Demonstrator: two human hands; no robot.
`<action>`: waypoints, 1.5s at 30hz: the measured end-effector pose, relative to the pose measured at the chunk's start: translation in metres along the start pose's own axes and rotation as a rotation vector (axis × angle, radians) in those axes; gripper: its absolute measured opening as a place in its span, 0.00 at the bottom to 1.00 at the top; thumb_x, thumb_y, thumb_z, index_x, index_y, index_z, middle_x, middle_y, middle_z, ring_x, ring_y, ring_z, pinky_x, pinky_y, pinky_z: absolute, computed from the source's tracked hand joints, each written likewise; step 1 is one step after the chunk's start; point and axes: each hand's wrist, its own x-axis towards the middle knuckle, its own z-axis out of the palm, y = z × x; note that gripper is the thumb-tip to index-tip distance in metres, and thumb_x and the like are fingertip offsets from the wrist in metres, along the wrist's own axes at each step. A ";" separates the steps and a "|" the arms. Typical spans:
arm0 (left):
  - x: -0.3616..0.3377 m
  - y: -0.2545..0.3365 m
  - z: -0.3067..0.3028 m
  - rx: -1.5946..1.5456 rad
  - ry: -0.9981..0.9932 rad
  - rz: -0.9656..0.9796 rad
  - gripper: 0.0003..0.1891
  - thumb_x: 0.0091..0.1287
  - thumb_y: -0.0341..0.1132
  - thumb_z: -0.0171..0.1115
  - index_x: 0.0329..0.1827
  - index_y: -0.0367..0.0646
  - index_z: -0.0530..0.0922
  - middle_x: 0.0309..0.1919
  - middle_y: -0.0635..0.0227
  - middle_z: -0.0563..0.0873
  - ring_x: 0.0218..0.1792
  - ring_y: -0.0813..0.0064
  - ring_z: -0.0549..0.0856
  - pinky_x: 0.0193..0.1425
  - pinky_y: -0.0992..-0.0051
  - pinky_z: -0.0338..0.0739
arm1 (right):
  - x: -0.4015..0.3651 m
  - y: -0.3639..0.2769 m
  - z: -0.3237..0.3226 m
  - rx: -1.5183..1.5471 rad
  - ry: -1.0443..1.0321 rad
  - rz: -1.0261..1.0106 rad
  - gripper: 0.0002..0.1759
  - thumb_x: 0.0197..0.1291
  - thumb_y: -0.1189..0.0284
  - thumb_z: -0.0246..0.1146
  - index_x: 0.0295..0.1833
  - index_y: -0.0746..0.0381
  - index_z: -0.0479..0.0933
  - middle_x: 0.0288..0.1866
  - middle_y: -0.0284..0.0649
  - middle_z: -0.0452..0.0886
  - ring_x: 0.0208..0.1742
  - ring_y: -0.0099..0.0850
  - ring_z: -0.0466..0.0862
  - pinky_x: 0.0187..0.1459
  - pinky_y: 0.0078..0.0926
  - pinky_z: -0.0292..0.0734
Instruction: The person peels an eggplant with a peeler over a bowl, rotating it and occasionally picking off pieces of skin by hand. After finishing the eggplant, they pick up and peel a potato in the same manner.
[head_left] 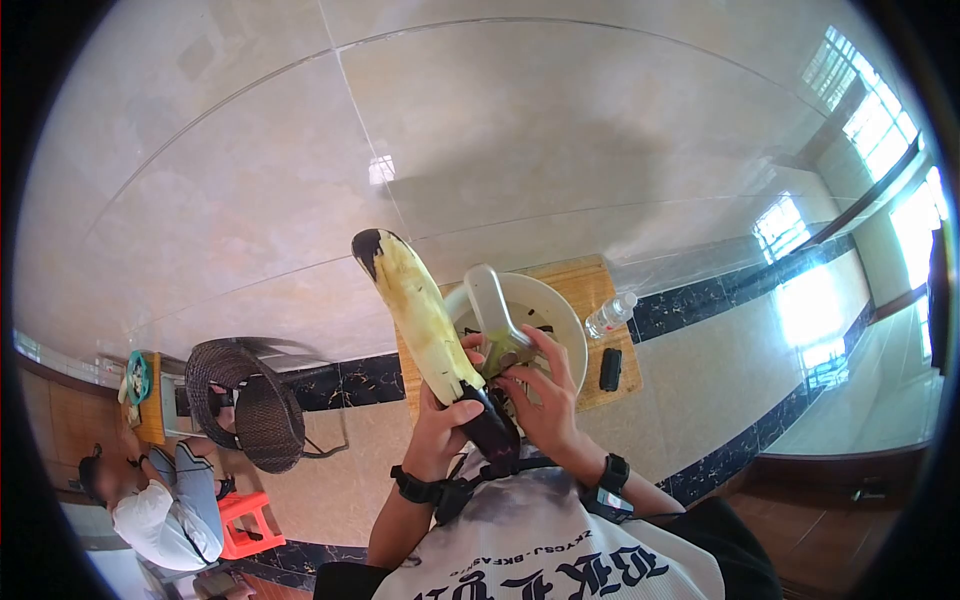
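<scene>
My left hand is closed around a long eggplant, held tilted with its far end up and left. Most of the eggplant is pale and peeled; dark skin stays at its tip and at the end near my body. In my right hand, the fingers are closed about the head end of a peeler, whose whitish handle points away from me. Greenish scraps show around the peeler head. Below both hands is a white basin with dark peel pieces in it, partly hidden by my hands and the eggplant.
The basin stands on a small wooden table against a tiled wall. A clear plastic bottle and a black object are at its right. Further left are a wicker chair and a person on a red stool.
</scene>
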 end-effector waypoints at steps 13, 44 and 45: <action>0.003 -0.001 -0.001 0.000 -0.011 -0.008 0.36 0.51 0.30 0.78 0.66 0.36 0.76 0.75 0.58 0.70 0.64 0.70 0.80 0.67 0.69 0.80 | -0.002 0.004 0.004 0.091 -0.038 0.027 0.14 0.55 0.84 0.73 0.45 0.61 0.81 0.76 0.53 0.70 0.72 0.56 0.72 0.71 0.52 0.67; 0.012 0.007 -0.011 -0.126 -0.076 0.072 0.28 0.54 0.30 0.71 0.60 0.36 0.74 0.60 0.56 0.74 0.70 0.48 0.77 0.77 0.28 0.69 | 0.021 0.021 -0.029 0.147 -0.131 0.179 0.10 0.56 0.83 0.73 0.41 0.63 0.80 0.57 0.48 0.82 0.55 0.42 0.84 0.55 0.37 0.79; 0.013 0.009 -0.011 -0.132 -0.081 0.067 0.28 0.55 0.30 0.71 0.59 0.37 0.74 0.60 0.57 0.74 0.71 0.48 0.77 0.77 0.26 0.68 | 0.019 0.031 -0.029 0.135 -0.145 0.285 0.09 0.55 0.82 0.74 0.39 0.64 0.81 0.52 0.47 0.84 0.50 0.39 0.86 0.51 0.33 0.81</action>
